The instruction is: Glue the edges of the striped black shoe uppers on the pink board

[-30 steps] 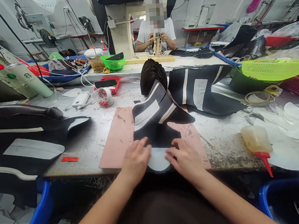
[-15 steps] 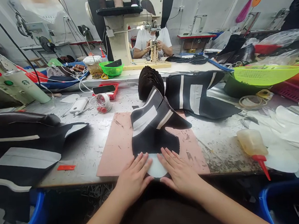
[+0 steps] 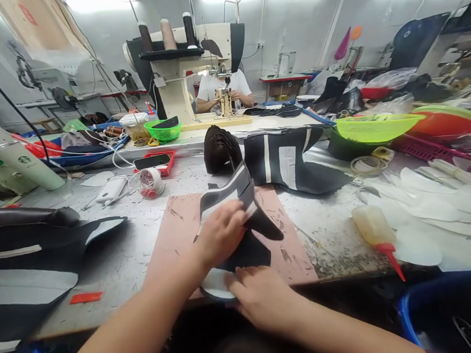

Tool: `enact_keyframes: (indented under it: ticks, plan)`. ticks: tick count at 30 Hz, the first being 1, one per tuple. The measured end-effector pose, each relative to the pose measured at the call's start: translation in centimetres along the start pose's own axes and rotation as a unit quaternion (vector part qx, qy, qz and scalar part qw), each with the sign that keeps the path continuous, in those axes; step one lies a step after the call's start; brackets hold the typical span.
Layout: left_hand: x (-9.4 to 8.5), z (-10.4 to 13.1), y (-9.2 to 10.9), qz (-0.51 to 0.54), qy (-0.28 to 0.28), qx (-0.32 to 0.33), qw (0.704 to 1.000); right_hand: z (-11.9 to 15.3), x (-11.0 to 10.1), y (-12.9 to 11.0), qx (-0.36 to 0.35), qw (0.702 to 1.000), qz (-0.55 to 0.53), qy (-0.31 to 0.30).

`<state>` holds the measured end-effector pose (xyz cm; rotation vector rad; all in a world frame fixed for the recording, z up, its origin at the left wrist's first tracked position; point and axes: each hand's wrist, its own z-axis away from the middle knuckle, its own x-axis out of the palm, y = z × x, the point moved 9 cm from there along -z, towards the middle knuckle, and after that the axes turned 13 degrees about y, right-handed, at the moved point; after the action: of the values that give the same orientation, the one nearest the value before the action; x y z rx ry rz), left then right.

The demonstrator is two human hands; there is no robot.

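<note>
Black boot-upper piece [image 3: 252, 252] lies on the pink board [image 3: 171, 240], its long axis running from near to far; left hand [image 3: 223, 232], half curled, is over its middle, right hand [image 3: 265, 298], fingers bent, is at the white patch [image 3: 216, 284] of its near end; whether they grip, I cannot tell

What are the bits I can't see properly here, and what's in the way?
All in the head view:
Left hand: blur and its curled fingers hide whether it has a grip on the black piece.
White patch: partly covered by the right hand.
Far person: head hidden behind the sewing machine; handwork too small.
Blue bin: cut off by the right edge.
Dark pieces: cut off by the left edge.
</note>
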<state>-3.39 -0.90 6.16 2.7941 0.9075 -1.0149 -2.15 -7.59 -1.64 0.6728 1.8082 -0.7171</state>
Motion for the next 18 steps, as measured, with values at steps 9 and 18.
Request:
enact_keyframes:
  ticks: [9, 18]
  plan:
    - [9.0, 1.6, -0.7, -0.076, -0.316, 0.094, 0.941, 1.2, -0.5, -0.2, -0.119, 0.987, 0.026, 0.107]
    - [8.9, 3.0, -3.8, -0.158, -0.411, 0.0, 0.898, -0.1, -2.5, -2.0, -0.164, 0.975, -0.093, 0.118]
